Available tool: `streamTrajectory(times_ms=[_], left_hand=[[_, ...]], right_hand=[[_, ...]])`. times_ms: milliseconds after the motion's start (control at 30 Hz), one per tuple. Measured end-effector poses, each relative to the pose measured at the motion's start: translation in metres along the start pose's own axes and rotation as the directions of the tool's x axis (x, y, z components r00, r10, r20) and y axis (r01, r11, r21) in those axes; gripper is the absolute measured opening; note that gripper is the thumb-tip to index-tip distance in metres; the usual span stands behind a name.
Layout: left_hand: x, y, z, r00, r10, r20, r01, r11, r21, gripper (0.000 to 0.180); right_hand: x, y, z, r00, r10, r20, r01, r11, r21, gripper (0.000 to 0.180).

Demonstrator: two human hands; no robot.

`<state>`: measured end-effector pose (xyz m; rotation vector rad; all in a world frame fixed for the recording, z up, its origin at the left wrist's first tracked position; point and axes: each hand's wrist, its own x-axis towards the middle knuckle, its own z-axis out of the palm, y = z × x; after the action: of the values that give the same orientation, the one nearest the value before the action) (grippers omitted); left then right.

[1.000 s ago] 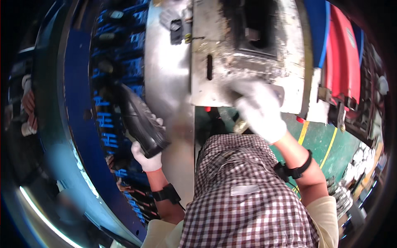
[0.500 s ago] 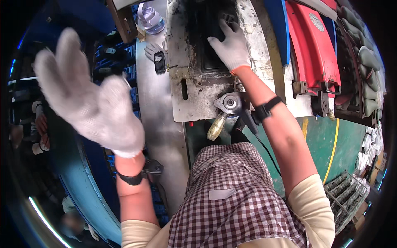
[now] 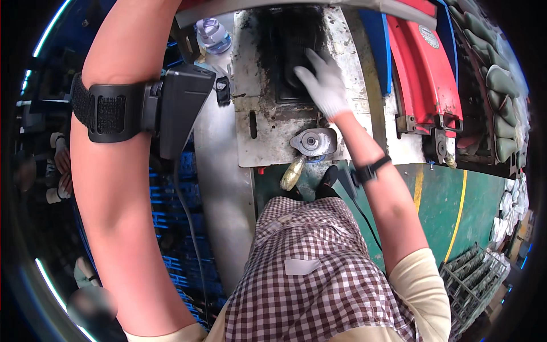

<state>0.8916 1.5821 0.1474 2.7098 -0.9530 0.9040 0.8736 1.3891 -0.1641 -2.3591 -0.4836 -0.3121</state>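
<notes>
The right hand [image 3: 323, 85], in a white glove, is laid with open, spread fingers on the black mould [image 3: 296, 54], which is sunk in the stained metal plate [image 3: 268, 137] of the machine. The left hand is raised out of view, so its state cannot be told; only the forearm with a black strap device [image 3: 171, 105] is seen left of the plate. Below the plate a green floor [image 3: 439, 211] is seen, and a red cover [image 3: 419, 68] is placed to its right

Clear plastic bottle [image 3: 213, 34], red machine cover [image 3: 419, 74], blue crates [image 3: 171, 205], green floor [image 3: 439, 194].
</notes>
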Motion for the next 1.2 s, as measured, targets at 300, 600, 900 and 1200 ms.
streamTrajectory(times_ms=[300, 600, 900, 1200], left_hand=[[-0.046, 0.064, 0.054, 0.740, -0.142, 0.657, 0.513, 0.752, -0.414, 0.037], [-0.144, 0.137, 0.159, 0.674, -0.234, 0.700, 0.465, 0.872, -0.155, 0.039], [-0.162, 0.151, 0.179, 0.681, -0.310, 0.664, 0.451, 0.891, -0.046, 0.037], [-0.148, 0.176, 0.182, 0.552, -0.664, 0.504, 0.833, 0.465, -0.299, 0.033]], right_hand=[[-0.204, 0.061, -0.115, 0.593, 0.252, 0.765, -0.655, 0.704, 0.275, 0.027], [-0.185, 0.017, -0.063, 0.165, -0.261, 0.951, -0.970, 0.134, 0.205, 0.077], [-0.187, 0.007, -0.046, 0.051, -0.181, 0.982, -0.940, -0.342, -0.015, 0.028], [-0.168, 0.157, -0.207, 0.769, 0.405, 0.494, -0.616, 0.677, 0.404, 0.033]])
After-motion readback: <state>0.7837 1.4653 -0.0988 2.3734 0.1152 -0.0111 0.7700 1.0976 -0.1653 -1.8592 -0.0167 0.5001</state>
